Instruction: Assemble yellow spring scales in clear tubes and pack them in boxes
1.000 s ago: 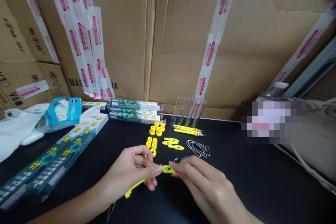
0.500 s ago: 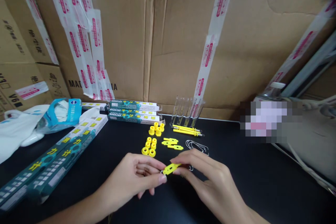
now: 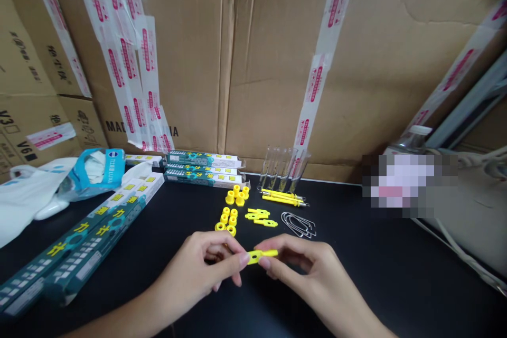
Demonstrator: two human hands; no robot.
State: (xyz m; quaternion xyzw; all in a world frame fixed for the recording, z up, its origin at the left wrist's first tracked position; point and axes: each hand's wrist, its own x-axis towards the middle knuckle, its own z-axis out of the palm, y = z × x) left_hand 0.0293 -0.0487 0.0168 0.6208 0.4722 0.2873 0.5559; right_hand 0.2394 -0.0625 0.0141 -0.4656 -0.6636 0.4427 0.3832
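**While a yellow plastic piece (image 3: 259,256) is pinched, the left hand (image 3: 194,269) and right hand (image 3: 312,274) are kept close together**

The yellow plastic piece is held between the two hands, roughly level and raised above the tabletop (image 3: 368,280). Its left end is pressed by the fingertips of the left hand, while its right part is pinched by the thumb and forefinger of the right hand. Both hands are nearly closed, with the other fingers curled loosely, and no clenched grip is seen. Hold by the fingertips alone suggests that a small part is being steadied for fine control. Whether anything else is held inside the curled fingers cannot be told.

Just beyond the left hand's fingertips, small yellow rings (image 3: 225,226) are gathered, with a second cluster of yellow rings (image 3: 237,195) set farther ahead. Ahead of the right hand, flat yellow strips (image 3: 257,216) and bent wire clips (image 3: 298,225) are laid out. Like parts appear to have been grouped apart so that each kind can be found at a glance. Farther ahead of the right hand, yellow rods (image 3: 283,197) lie just before clear tubes (image 3: 279,169). Long teal boxes (image 3: 91,243) are laid at an angle to the left of the left hand, and more boxes (image 3: 202,169) are stacked ahead of it.
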